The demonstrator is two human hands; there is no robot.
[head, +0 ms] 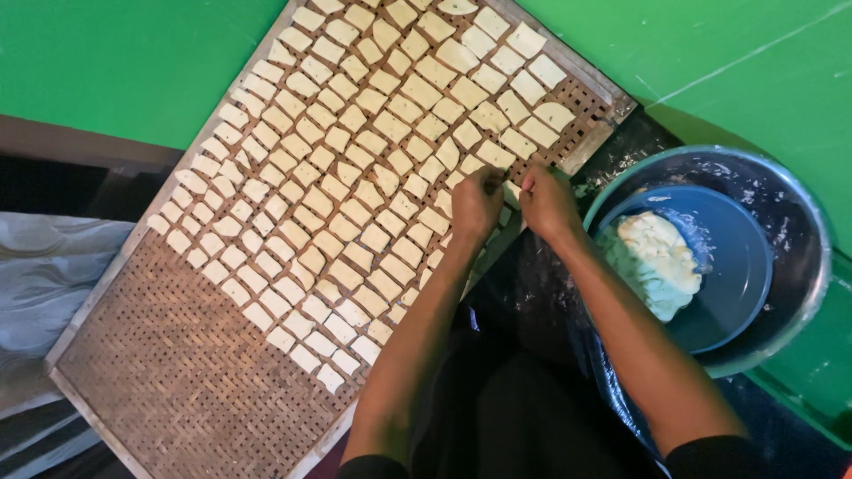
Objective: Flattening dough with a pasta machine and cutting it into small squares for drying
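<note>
— What's in the hands?

— A small pale dough piece [510, 189], flat and roughly square. The left hand [477, 202] and right hand [548, 202] both pinch it, fingertips close together, right at the tray's [177, 390] near edge.

— And the tray?

— Woven, brown, mostly covered with rows of the same pale squares [373, 160]; the corner farthest from the hands is bare. Just right of the tray sits a metal basin [799, 222] with a blue bowl [737, 266] inside, holding a creamy dough lump [652, 262].

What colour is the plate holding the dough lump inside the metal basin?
Blue plate, dusted with flour, under the pale dough; the head view shows it.
</note>
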